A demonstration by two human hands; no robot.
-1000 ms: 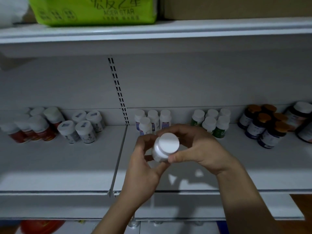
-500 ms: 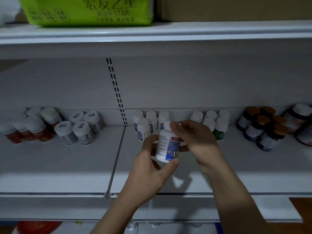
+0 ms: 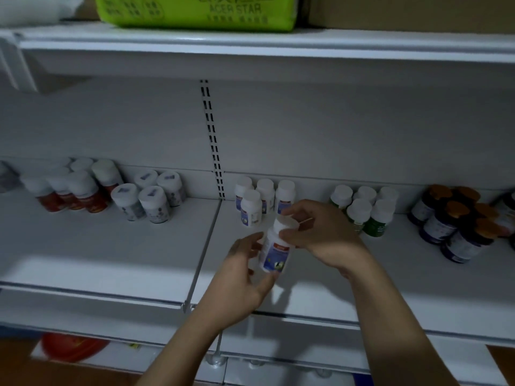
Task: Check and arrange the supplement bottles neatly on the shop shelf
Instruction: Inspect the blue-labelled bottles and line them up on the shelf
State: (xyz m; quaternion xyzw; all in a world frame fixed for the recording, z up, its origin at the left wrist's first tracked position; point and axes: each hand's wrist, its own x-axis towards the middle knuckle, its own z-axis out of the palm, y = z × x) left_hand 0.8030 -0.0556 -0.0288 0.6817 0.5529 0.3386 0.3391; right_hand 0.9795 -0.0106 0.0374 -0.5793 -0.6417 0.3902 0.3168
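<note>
A green pack [image 3: 195,9] beside a cardboard box [image 3: 404,9]; red object [image 3: 72,345] below.

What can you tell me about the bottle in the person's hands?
It is a small white bottle, plastic by its look, with a white cap and a blue-and-white label bearing a red strip. It is held nearly upright, slightly tilted, above the shelf. The left hand holds its lower body; the right hand grips its cap.

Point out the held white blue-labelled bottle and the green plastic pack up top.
White blue-labelled bottle [image 3: 274,253]: head view, on its label.
Green plastic pack [image 3: 195,12]: head view, on its printed front.
</note>
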